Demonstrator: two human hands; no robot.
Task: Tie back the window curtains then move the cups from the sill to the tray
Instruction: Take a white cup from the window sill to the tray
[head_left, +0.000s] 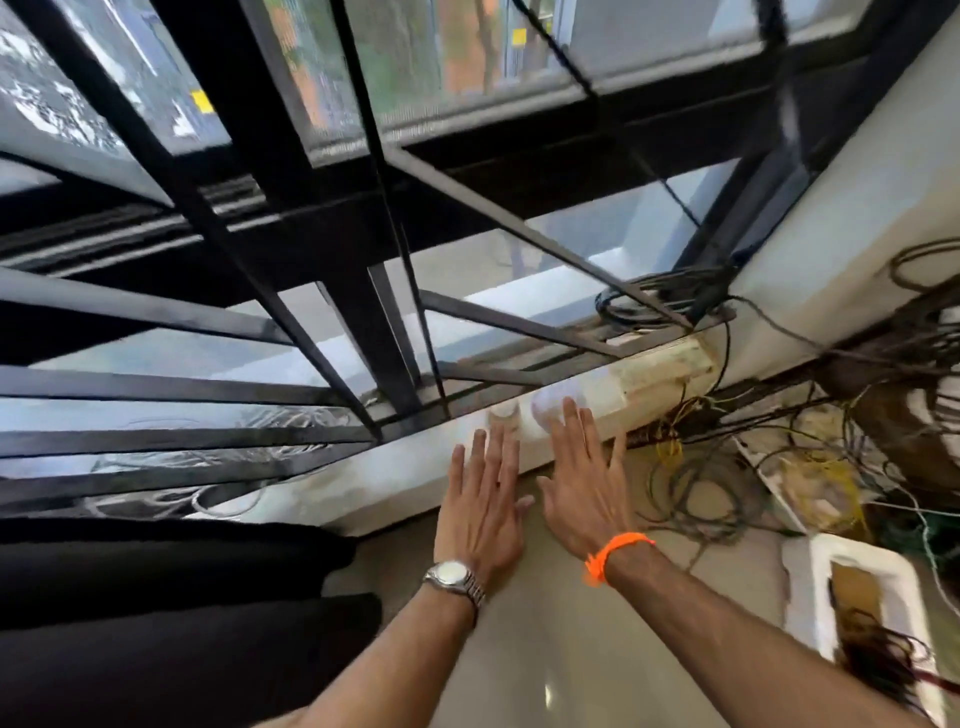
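Observation:
Two pale cups stand side by side on the white window sill (311, 478): a small clear one (503, 413) and a wider white one (550, 402) to its right. My left hand (485, 499), with a wristwatch, stretches flat toward the clear cup, fingertips just short of it. My right hand (579, 478), with an orange wrist cord, reaches with straight spread fingers and its fingertips overlap the white cup's lower edge. Neither hand holds anything. A dark curtain (171, 608) bunches at the lower left. No tray is recognisable in view.
Black metal window bars (374, 312) rise right behind the sill. A tangle of cables (727, 457) covers the floor to the right, beside a white foam box (857, 597). Bare tiled floor (519, 649) lies under my arms.

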